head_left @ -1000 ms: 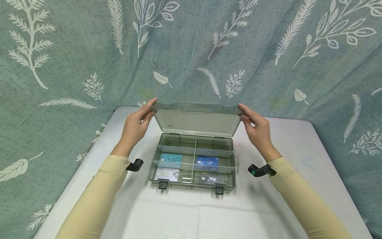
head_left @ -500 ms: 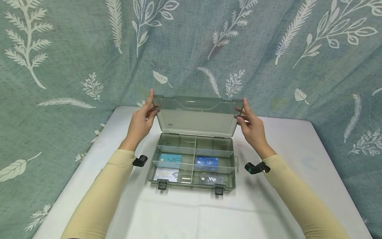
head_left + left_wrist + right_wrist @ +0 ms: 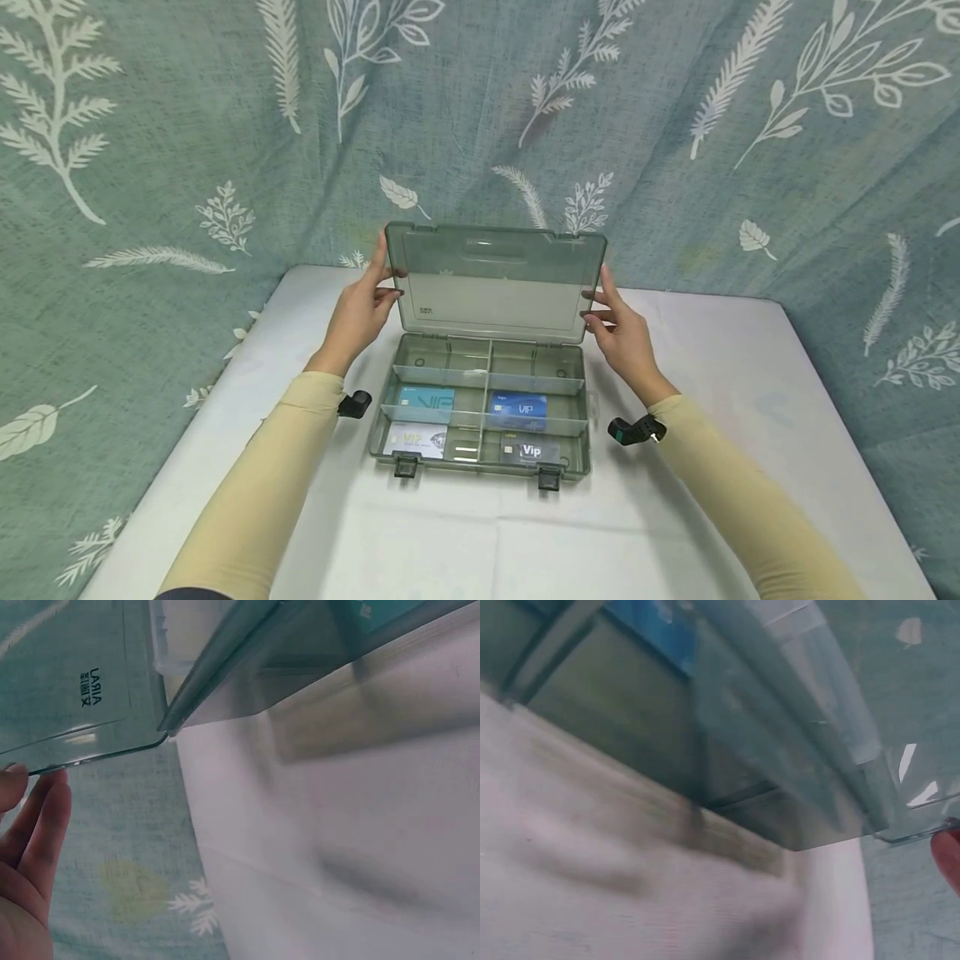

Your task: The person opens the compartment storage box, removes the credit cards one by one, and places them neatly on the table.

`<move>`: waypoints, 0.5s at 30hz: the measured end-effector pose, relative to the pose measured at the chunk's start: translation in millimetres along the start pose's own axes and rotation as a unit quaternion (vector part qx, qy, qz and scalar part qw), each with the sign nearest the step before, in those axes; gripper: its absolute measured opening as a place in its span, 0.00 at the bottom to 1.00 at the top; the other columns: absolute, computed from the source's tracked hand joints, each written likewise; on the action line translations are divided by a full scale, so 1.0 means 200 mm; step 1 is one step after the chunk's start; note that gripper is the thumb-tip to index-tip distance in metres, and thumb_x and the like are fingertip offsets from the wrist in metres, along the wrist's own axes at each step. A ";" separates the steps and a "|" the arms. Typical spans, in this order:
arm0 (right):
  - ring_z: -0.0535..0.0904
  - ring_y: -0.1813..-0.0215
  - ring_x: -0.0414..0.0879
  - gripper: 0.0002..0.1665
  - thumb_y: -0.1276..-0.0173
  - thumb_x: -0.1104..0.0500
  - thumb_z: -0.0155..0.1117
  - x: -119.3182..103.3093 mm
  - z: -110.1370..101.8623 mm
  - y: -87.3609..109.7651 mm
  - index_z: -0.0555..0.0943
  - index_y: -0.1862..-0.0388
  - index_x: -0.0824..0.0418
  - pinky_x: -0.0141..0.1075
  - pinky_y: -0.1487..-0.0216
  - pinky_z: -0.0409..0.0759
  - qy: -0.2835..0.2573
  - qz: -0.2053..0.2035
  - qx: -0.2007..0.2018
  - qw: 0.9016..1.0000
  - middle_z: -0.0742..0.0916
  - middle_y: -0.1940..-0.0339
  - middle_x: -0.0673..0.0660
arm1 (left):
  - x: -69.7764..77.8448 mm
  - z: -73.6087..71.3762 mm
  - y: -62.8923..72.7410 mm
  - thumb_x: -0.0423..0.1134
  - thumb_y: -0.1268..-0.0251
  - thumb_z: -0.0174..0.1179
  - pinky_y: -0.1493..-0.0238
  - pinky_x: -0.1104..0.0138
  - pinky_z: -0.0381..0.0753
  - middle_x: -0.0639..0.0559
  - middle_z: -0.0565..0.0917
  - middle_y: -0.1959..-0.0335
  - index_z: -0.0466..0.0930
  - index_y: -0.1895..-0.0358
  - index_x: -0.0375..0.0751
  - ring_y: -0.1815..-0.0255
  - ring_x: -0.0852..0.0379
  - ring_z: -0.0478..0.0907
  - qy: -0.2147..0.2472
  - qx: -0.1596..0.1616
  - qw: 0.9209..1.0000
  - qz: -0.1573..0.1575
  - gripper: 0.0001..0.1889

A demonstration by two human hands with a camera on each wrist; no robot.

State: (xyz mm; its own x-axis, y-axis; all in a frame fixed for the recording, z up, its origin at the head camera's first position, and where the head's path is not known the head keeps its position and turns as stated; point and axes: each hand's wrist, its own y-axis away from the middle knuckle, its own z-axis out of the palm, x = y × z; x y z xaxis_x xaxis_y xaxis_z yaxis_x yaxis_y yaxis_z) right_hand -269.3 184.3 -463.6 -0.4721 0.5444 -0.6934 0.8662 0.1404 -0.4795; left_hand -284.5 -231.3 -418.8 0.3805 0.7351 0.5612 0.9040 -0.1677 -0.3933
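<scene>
A smoky clear plastic organiser box (image 3: pixel 577 400) lies on the white table with its lid (image 3: pixel 495 279) standing almost upright on the back hinge. My left hand (image 3: pixel 378 287) pinches the lid's left edge, thumb in front and fingers behind; the left wrist view shows those fingers (image 3: pixel 34 825) at the lid (image 3: pixel 67 690) edge. My right hand (image 3: pixel 600 304) pinches the right edge, and one fingertip (image 3: pixel 949 859) shows by the lid corner. Inside lie a teal card (image 3: pixel 427 400), a blue card (image 3: pixel 519 408), a white card (image 3: pixel 415 437) and a dark VIP card (image 3: pixel 531 451).
Two dark latches (image 3: pixel 406 465) (image 3: pixel 549 477) hang off the box's front wall. The table (image 3: pixel 735 392) is covered in a white cloth, and a green leaf-print curtain (image 3: pixel 150 167) closes it in at the back and both sides.
The lid has swung up from leaning back to almost upright. Both hands moved with it and slid down from its top corners to its side edges.
</scene>
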 end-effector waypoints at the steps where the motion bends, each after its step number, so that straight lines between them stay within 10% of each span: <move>1: 0.88 0.49 0.56 0.55 0.27 0.71 0.62 0.01 0.00 0.00 0.46 0.15 0.39 0.49 0.51 0.90 0.001 0.005 -0.005 1.000 0.84 0.36 0.61 | -0.01 0.00 0.00 0.27 0.26 0.59 0.47 0.49 0.87 0.45 0.81 0.35 0.30 0.18 0.70 0.49 0.43 0.86 0.000 -0.004 1.000 -0.003 0.53; 15: 0.88 0.52 0.54 0.59 0.27 0.72 0.62 0.04 0.05 0.05 0.40 0.15 0.35 0.46 0.52 0.90 0.007 0.059 -0.071 0.996 0.80 0.31 0.60 | -0.06 0.04 0.01 0.26 0.29 0.62 0.51 0.46 0.87 0.41 0.77 0.31 0.31 0.17 0.70 0.51 0.40 0.86 -0.006 -0.042 0.999 -0.019 0.55</move>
State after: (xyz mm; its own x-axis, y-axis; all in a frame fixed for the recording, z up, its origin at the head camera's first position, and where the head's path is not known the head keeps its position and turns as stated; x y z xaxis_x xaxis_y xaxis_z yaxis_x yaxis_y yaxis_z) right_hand -266.0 182.2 -480.3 -0.3649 0.5751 -0.7322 0.9302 0.1905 -0.3139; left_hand -288.1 -235.6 -431.9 0.3443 0.7493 0.5657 0.9309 -0.1940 -0.3097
